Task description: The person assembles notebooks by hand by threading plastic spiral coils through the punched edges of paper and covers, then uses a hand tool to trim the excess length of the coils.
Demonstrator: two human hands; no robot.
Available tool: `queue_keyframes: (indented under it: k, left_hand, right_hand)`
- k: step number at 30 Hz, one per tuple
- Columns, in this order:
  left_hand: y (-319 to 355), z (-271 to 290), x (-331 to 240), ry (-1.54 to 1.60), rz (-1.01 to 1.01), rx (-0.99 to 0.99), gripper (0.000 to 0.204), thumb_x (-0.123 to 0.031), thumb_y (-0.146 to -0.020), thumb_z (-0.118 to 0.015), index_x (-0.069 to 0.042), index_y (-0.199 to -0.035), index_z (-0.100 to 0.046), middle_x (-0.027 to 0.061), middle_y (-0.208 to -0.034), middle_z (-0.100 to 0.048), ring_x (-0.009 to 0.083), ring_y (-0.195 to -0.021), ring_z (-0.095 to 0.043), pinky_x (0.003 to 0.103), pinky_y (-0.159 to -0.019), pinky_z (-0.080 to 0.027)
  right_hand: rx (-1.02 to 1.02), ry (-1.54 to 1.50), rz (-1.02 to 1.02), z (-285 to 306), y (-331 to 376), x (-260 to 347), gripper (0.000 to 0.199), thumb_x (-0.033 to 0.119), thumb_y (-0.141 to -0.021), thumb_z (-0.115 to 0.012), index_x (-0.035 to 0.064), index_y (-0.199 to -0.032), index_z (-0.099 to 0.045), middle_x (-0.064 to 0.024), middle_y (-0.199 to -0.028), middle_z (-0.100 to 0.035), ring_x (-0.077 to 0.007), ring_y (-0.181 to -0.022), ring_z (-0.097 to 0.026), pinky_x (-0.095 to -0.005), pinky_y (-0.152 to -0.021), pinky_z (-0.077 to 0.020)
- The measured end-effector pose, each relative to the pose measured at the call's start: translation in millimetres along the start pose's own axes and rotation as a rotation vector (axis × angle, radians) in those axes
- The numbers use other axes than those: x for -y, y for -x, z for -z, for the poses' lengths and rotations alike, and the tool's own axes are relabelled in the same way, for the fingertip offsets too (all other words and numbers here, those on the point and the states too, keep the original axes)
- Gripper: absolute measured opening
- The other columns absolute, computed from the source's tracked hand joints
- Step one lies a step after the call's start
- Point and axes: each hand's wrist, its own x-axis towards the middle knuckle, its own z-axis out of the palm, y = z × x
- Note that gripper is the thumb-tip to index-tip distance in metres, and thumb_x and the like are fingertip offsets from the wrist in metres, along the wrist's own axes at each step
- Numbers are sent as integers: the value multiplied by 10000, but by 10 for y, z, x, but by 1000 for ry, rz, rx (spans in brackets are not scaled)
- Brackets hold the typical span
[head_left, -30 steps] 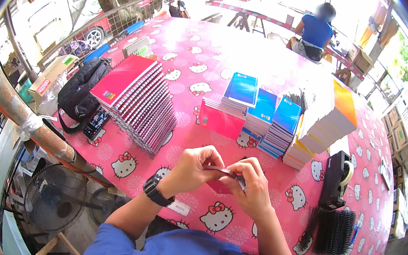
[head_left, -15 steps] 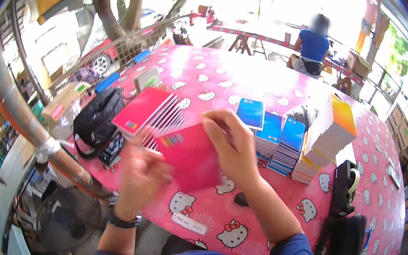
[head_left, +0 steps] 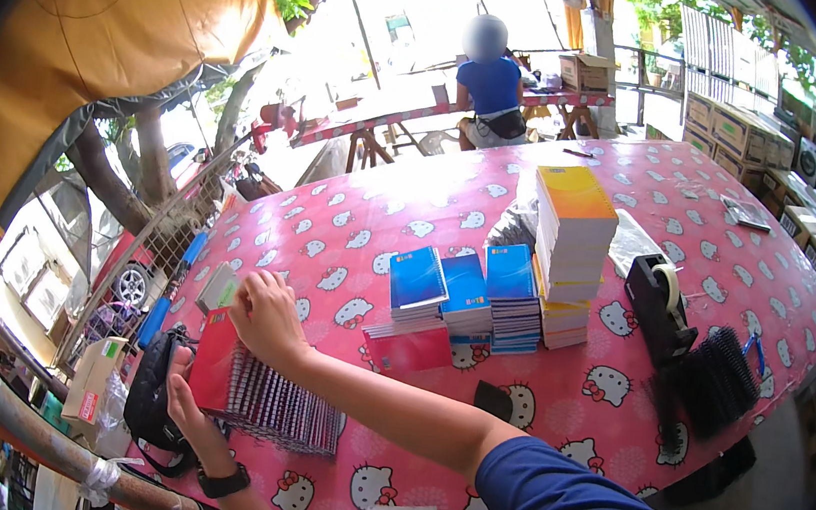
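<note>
A fanned stack of red spiral notebooks [head_left: 214,374] lies at the left of the table, its wire bindings spreading to the right. My left hand [head_left: 189,406] grips the near left side of this stack, some fingers hidden by it. Over the far edge of the top notebook, my right hand [head_left: 270,317] is bent with its fingertips pinched on the cover. A single red notebook [head_left: 414,349] rests flat right of the stack, in front of blue notebooks [head_left: 418,278]. More blue notebooks [head_left: 511,272] stand in neighbouring piles.
Yellow-covered notebooks [head_left: 576,194] form a tall pile beside the blue ones. Further right are a tape dispenser [head_left: 658,309] and a black bristly object [head_left: 715,386]. A black bag [head_left: 150,397] and a metal pipe [head_left: 18,412] border the left. A person [head_left: 491,83] sits at a far table.
The red notebook held between my hands has been let go and lies before the blue piles. Both hands have moved left onto the red stack. The view has turned.
</note>
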Motion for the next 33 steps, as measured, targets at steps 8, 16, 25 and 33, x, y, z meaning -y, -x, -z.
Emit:
queue_keyframes:
  k: [8,16,25,33]
  left_hand:
    - [-68,-251,-203,8,113,-294,519,-376,-991,-388,81,-1116,-598,151,-1069,-627,216,-970,-593,342,-886,-476]
    - [-47,-169,5,-183,-155,-367,505,-337,-1002,-344,76,-1248,-500,205,-1267,-535,267,-1127,-542,348,-951,-435]
    - [1021,-1337,-599,-149,-635,193,103,-145,-821,-681,-86,-906,-682,34,-898,-612,226,-847,-574,366,-735,-460]
    - [840,-2436,689,-516,-482,505,236,-177,-756,-701,-83,-972,-688,51,-987,-634,245,-981,-555,378,-855,-411]
  right_hand:
    - [134,-161,-217,-79,137,-109,222,188,-893,-515,-20,-935,-580,-164,-746,-598,-288,-687,-598,-375,-647,-460]
    - [13,-79,-94,155,295,-286,400,281,-901,-524,-5,-1179,-495,-222,-1220,-542,-370,-1127,-514,-460,-950,-385]
    - [1018,830,-23,2715,1637,-445,257,327,-770,-650,86,-857,-624,-51,-924,-607,-242,-1036,-529,-575,-912,-342]
    - [600,866,-136,3423,1744,-86,157,236,-797,-639,118,-900,-644,-31,-1000,-635,-204,-1058,-535,-528,-1025,-221]
